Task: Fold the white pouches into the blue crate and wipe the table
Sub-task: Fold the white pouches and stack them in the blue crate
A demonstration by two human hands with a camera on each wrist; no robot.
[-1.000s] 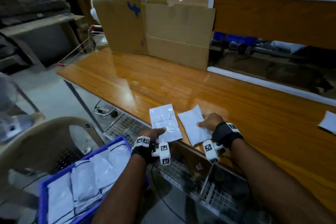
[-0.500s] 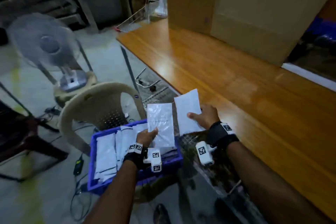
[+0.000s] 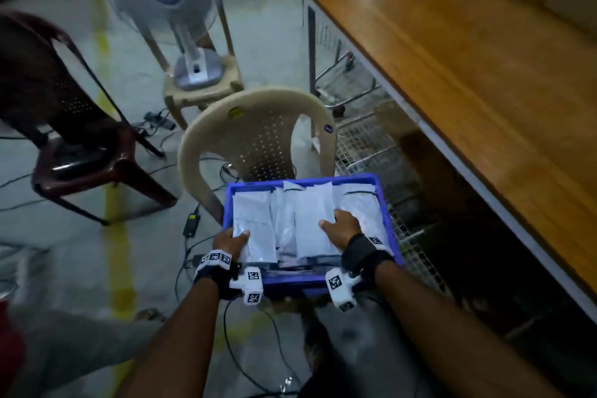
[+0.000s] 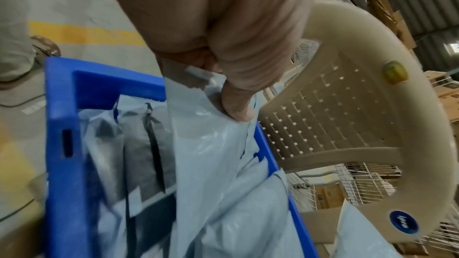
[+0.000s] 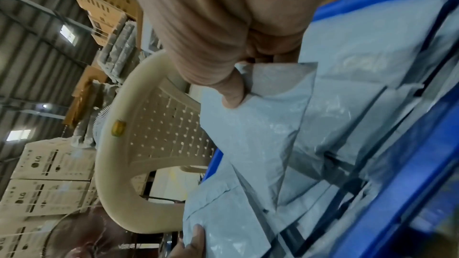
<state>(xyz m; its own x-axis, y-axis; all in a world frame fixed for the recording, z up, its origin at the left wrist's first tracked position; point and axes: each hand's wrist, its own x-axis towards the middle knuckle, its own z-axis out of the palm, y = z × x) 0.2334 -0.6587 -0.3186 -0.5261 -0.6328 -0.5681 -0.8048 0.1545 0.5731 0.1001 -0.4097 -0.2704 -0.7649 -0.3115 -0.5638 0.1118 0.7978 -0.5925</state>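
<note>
The blue crate (image 3: 384, 200) sits on a beige plastic chair (image 3: 258, 126) and holds several white pouches. My left hand (image 3: 240, 236) pinches the near end of one white pouch (image 3: 255, 220) over the crate's left side; in the left wrist view the thumb (image 4: 238, 113) presses that pouch (image 4: 211, 154) just inside the crate rim (image 4: 62, 125). My right hand (image 3: 329, 223) pinches a second white pouch (image 3: 311, 216) over the crate's middle. In the right wrist view its thumb (image 5: 232, 95) clamps the pouch (image 5: 258, 134) above the stacked ones.
The wooden table (image 3: 484, 81) runs along the right, with wire baskets (image 3: 365, 145) beneath its edge. A pedestal fan (image 3: 174, 3) stands on a stool behind the chair. A maroon chair (image 3: 64, 113) is at the left. Cables (image 3: 190, 223) trail on the floor.
Both hands lifted their pouches off the table's front edge and carried them left and down into the blue crate. The head view swung left from the table to the crate.
</note>
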